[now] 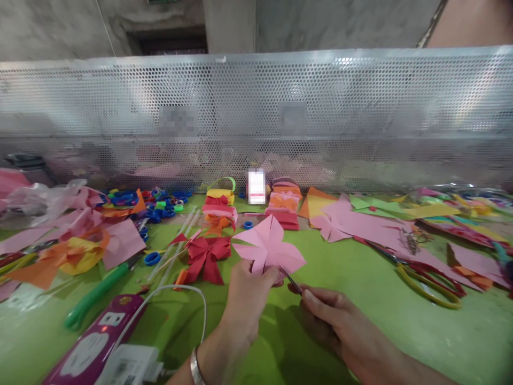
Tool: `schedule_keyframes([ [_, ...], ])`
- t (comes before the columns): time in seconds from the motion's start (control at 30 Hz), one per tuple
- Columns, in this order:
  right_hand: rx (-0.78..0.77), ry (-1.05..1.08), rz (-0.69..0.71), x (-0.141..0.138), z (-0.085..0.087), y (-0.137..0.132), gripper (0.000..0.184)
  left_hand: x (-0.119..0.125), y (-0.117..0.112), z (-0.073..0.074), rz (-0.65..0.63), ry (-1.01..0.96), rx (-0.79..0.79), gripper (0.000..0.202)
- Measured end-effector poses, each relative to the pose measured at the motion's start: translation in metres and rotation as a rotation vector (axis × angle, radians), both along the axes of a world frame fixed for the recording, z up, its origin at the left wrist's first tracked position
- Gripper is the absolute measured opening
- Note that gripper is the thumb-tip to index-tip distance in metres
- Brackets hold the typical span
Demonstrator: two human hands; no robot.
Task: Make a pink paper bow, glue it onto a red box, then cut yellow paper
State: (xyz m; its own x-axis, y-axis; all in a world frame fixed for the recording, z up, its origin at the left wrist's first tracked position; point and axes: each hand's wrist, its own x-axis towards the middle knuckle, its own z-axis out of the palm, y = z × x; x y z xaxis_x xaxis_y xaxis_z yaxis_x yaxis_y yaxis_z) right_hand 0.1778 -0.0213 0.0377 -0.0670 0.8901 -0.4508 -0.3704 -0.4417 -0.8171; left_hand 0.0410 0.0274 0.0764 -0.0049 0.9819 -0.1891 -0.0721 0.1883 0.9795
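Observation:
My left hand (250,289) is closed, pinching the lower edge of a pink paper flower (266,246) with creased, pointed petals. The flower is held up above the green table. In my right hand (332,313) a thin dark metal tool (292,280) is gripped, its tip at the flower's lower right petal beside my left thumb. The rest of the tool is hidden by my fingers, so I cannot tell its exact kind. Left of the flower lies a red folded paper bow (205,256).
Stacks of folded paper pieces (282,206) stand ahead, before a perforated metal panel (248,117). Scissors with yellow and red handles (428,283) lie at right. A purple power strip (96,342), white cable and green-handled tool (96,294) occupy the left. Paper scraps lie on both sides.

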Motion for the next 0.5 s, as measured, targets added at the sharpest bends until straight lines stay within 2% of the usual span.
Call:
schedule_keyframes([
  [0.5,0.042,0.000,0.035,0.0000,0.0019,0.0004,0.036,-0.0005,-0.0031,0.0054,-0.016,-0.058,-0.002,0.010],
])
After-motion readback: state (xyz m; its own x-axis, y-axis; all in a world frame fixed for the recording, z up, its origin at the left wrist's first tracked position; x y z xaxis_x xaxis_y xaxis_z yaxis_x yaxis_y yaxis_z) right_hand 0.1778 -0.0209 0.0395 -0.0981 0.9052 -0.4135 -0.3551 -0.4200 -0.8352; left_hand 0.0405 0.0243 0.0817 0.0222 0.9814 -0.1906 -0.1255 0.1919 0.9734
